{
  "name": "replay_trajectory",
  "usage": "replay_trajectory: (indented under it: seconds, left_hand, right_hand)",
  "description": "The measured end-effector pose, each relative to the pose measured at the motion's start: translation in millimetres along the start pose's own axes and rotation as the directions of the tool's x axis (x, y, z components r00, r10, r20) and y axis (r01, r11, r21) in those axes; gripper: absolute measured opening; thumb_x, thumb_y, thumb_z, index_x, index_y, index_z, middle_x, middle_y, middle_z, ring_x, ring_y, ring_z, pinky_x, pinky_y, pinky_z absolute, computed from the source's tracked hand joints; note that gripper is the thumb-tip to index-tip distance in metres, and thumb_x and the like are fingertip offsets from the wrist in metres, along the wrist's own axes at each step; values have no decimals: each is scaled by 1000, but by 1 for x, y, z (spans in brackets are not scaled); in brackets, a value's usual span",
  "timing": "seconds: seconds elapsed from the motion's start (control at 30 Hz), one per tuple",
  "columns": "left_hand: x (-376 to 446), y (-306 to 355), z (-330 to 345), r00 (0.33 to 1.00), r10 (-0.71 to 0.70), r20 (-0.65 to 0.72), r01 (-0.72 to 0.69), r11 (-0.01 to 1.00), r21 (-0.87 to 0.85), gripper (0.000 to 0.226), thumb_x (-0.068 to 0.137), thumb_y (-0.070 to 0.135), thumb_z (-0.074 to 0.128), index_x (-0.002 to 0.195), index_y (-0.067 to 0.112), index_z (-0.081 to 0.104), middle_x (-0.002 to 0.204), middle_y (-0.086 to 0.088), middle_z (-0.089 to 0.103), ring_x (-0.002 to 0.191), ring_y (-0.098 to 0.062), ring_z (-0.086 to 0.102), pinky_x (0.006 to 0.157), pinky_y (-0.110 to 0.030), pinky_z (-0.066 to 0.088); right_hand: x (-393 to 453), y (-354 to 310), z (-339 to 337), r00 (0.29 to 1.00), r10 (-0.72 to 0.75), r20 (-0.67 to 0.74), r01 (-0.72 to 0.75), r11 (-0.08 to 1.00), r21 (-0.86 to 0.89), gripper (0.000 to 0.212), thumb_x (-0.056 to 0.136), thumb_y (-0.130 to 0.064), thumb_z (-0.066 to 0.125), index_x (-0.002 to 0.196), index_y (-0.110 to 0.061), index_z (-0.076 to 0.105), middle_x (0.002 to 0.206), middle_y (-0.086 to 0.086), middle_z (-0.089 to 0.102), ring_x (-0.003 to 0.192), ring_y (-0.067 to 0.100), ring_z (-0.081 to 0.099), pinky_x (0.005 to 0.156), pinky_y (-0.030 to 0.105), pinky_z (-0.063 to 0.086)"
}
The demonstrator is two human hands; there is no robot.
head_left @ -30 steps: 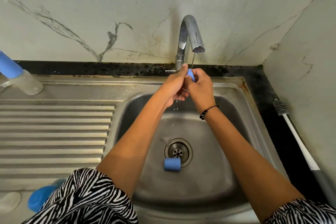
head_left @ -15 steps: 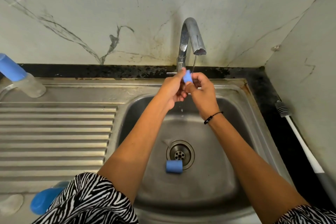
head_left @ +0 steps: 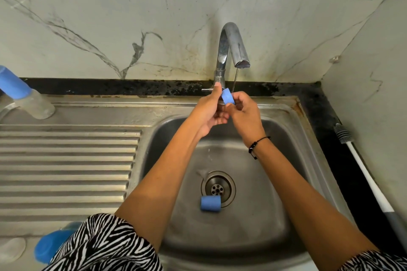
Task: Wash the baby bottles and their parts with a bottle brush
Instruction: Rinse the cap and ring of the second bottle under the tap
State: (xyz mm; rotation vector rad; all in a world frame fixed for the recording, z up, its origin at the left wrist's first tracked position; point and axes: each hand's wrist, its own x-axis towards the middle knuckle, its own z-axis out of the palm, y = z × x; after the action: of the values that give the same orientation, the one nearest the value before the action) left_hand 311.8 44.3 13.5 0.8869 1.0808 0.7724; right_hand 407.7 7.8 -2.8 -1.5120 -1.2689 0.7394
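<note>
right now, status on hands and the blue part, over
Both hands, left and right, pinch blue ring under tap trickle. Bottle brush idle on right counter. Nothing obstructing.

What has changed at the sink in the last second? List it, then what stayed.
Little changed: both hands, the left hand and right hand, keep their grip on the small blue part under the tap's thin stream, turning it slightly. The blue cap by the drain, the bottle and the bottle brush stayed put.
</note>
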Motion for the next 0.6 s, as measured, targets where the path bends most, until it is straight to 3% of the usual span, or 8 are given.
replay_trajectory:
  seconds: [0.1, 0.27, 0.37, 0.43, 0.53, 0.6]
  left_hand:
    - [-1, -2, 5, 995, 98, 4, -97, 992, -80, 14, 99, 25, 48, 92, 16, 57, 84, -6, 61, 73, -15, 57, 62, -25, 48]
    - [0, 1, 6, 990, 18, -143, -22, 999, -29, 41, 100, 44, 39, 93, 11, 60, 74, -6, 61, 56, -13, 53, 43, -21, 40]
    - [-2, 0, 5, 998, 38, -41, -40, 996, -73, 26, 100, 36, 42, 98, 13, 55, 81, -5, 61, 66, -12, 57, 51, -22, 45]
    - [-3, -2, 5, 997, 78, -18, -80, 993, -88, 14, 99, 23, 48, 93, 13, 57, 80, -5, 60, 65, -13, 55, 49, -20, 44]
    - [-2, 0, 2, 993, 35, -116, -38, 999, -23, 31, 98, 37, 47, 95, 10, 62, 78, -8, 62, 58, -14, 51, 46, -21, 41]
    - [-1, -1, 1, 995, 14, -100, -12, 1000, 17, 37, 98, 44, 43, 100, 11, 62, 84, -9, 63, 65, -16, 54, 54, -24, 46]
  right_hand:
    - [0, 0, 3, 999, 17, -33, -16, 999, 44, 7, 89, -7, 54, 88, -12, 59, 82, 9, 63, 80, 29, 59, 76, 48, 52]
    - [-7, -1, 6, 997, -75, 11, 75, 997, -18, 11, 89, -4, 54, 96, -11, 59, 89, 5, 63, 72, 20, 61, 70, 38, 55]
    - [-2, 2, 5, 999, -6, -46, 6, 1000, -2, 7, 89, -7, 55, 93, -8, 61, 87, 7, 63, 81, 24, 60, 76, 43, 53]
    - [-2, 1, 4, 999, 5, -54, -2, 999, 50, 6, 90, -9, 56, 93, -6, 60, 84, 6, 63, 79, 21, 59, 74, 39, 52]
    - [-7, 0, 5, 997, -76, 9, 77, 997, -6, 12, 88, -6, 57, 98, -12, 58, 89, -1, 60, 73, 3, 54, 67, 22, 50]
    - [-7, 3, 4, 997, -79, 6, 79, 996, -52, 14, 87, -4, 56, 99, -10, 58, 90, 1, 59, 77, 9, 54, 70, 26, 49]
